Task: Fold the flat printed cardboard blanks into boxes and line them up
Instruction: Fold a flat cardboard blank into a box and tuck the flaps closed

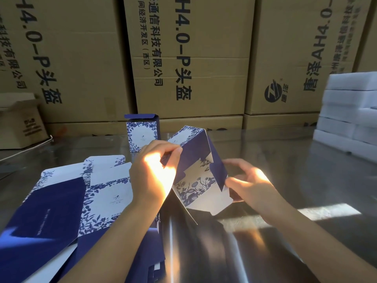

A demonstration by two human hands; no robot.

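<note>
1. Tall brown shipping cartons [189, 58] with black print wall off the back of my shiny steel table [306, 170], which is sunlit in patches.
2. Far left, a small brown carton [20, 123] sits at the table's edge with its flaps open.
3. Next comes a fanned stack of flat blanks [61, 201], navy and white with blue flowers. My left forearm crosses its right side.
4. Behind the blanks, one folded box [142, 135] stands upright near the back of the table, top flap raised.
5. My left hand [153, 174] has its fingers curled, pinching the upper left edge of the half-folded box [200, 170]. I hold that box tilted above the table, between both hands.
6. My right hand [251, 184], fingers curled too, pinches the same box's lower right flap.
7. Far right, white blocks [346, 113] are stacked in several layers on the table.
</note>
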